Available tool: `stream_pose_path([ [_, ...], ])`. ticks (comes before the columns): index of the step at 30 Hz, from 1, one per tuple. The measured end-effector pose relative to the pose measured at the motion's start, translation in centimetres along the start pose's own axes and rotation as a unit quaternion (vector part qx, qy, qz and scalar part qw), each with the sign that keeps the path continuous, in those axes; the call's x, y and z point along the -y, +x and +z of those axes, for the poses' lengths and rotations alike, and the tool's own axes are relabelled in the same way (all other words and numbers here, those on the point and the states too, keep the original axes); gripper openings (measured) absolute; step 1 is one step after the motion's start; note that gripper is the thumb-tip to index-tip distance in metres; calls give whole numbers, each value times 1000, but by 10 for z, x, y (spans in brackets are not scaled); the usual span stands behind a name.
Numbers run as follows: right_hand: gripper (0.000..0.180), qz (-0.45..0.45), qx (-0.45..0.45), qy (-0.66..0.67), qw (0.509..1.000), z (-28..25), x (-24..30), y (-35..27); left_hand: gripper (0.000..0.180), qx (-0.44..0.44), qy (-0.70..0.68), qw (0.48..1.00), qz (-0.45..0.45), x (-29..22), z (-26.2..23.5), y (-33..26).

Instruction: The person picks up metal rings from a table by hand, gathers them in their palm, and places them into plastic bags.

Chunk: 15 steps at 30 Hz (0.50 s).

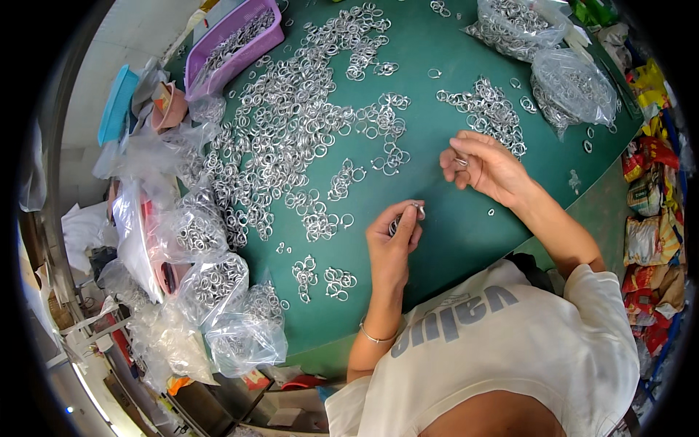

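My left hand (393,244) is closed over the green table, with silvery metal rings (394,225) showing between its fingers. To its right and farther off, my right hand (489,166) is raised with thumb and fingers curled round a small shiny metal ring (460,162). The two hands are apart. Beyond my right hand lies a loose heap of rings (489,109). A far larger spread of rings (284,124) covers the left part of the table, and small clusters of rings (318,222) lie left of my left hand.
A purple plastic basket (275,33) of metal pieces stands at the far left. Clear bags of rings (575,87) sit at the far right. More filled bags (247,331) line the left edge of the green table (451,247). Coloured packets (644,240) are stacked beyond its right edge.
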State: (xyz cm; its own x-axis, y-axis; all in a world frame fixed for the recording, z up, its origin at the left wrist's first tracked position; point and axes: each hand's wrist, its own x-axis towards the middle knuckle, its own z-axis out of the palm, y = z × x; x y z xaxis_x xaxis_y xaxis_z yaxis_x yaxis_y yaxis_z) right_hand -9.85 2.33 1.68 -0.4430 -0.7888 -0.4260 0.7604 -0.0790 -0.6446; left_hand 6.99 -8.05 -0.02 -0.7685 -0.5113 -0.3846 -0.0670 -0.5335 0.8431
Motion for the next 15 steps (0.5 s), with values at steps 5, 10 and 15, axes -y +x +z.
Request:
stream_pose_path([
  [5,13,-90,-88,-223,967,-29,22,36,17,-51,71,996,-12,11,-9,9],
  [10,16,-368,-202,-719,553,-55,48,113,18,-66,59,996,-20,17,-13,17],
  [15,14,-351,-175,-769,506,-59,46,131,20,-19,-35,999,-23,11,-11,20],
])
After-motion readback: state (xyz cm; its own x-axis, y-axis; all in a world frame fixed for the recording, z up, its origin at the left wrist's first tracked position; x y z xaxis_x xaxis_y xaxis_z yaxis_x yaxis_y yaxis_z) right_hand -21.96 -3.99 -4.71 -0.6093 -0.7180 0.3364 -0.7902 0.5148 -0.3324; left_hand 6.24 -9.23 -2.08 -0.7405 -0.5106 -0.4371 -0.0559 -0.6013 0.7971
